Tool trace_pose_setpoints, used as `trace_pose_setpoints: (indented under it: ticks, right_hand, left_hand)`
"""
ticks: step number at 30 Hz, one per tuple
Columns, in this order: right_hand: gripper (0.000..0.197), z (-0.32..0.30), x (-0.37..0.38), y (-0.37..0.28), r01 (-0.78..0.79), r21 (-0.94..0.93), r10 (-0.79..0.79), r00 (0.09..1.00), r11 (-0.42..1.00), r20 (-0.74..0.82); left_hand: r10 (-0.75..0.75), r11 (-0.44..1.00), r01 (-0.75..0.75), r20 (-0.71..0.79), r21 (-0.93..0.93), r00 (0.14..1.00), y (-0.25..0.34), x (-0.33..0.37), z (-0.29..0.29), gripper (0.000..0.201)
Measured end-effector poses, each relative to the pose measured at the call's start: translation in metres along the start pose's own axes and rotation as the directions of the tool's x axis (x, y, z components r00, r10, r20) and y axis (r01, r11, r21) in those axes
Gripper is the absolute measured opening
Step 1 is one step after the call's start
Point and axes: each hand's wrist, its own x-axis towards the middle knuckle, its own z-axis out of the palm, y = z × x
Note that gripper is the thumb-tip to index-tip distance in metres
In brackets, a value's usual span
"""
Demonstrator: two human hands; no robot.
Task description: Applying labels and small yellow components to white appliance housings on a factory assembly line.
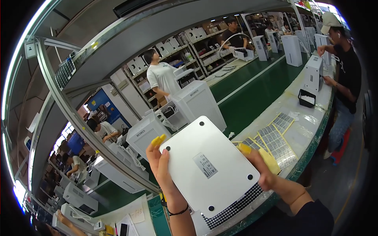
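A white, box-shaped appliance (pixel 214 159) is tilted up in front of me, its flat face turned toward me. Round black feet sit near its corners, and a grey printed label (pixel 205 165) is stuck in the middle. My left hand (pixel 159 165) grips its left edge, thumb on the face, yellow covers on the fingertips. On the opposite edge, my right hand (pixel 260 165) is closed, also with yellow fingertip covers; its fingers are partly hidden. Behind the right hand lies a piece of yellow paper (pixel 269 160). Below the appliance shows a sheet of black round pads (pixel 232 208).
Sheets of grey labels (pixel 277 145) lie on the bench to the right, with a black tray (pixel 306 98) beyond. White appliances (pixel 199 104) stand along the green conveyor belt (pixel 252 92). A co-worker (pixel 342 74) handles another unit at right. A metal post (pixel 94 129) rises at left.
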Motion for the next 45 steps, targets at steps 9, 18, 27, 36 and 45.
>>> trace_pose_setpoints:
  ticks: [9,18,27,36,45]
  right_hand:
    - [0.048,0.017,0.043,0.001,-0.094,0.248,0.167,0.941,0.964,-0.293]
    - [0.026,-0.054,0.079,0.020,0.022,0.432,0.258,0.775,0.902,-0.577]
    - [0.042,-0.163,0.121,0.040,0.058,-0.376,-0.318,0.663,0.925,-0.678]
    - [0.036,-0.222,0.176,0.190,0.017,-0.457,-0.357,0.652,0.889,-0.669]
    - [0.035,-0.229,0.202,0.333,-0.138,-0.347,-0.216,0.561,0.928,-0.799]
  left_hand:
    - [0.244,0.875,-0.281,0.143,0.394,0.959,-0.138,-0.169,-0.061,0.055]
    - [-0.071,-0.543,-0.836,0.988,0.077,0.136,-0.168,-0.090,0.049,0.060]
    - [0.239,0.180,-0.962,0.939,0.206,0.246,-0.219,-0.024,0.137,0.047]
    - [-0.309,0.472,-0.463,0.633,0.750,0.710,-0.333,-0.086,0.066,0.048]
    - [-0.375,0.519,-0.353,0.578,0.779,0.725,-0.336,-0.079,0.068,0.048]
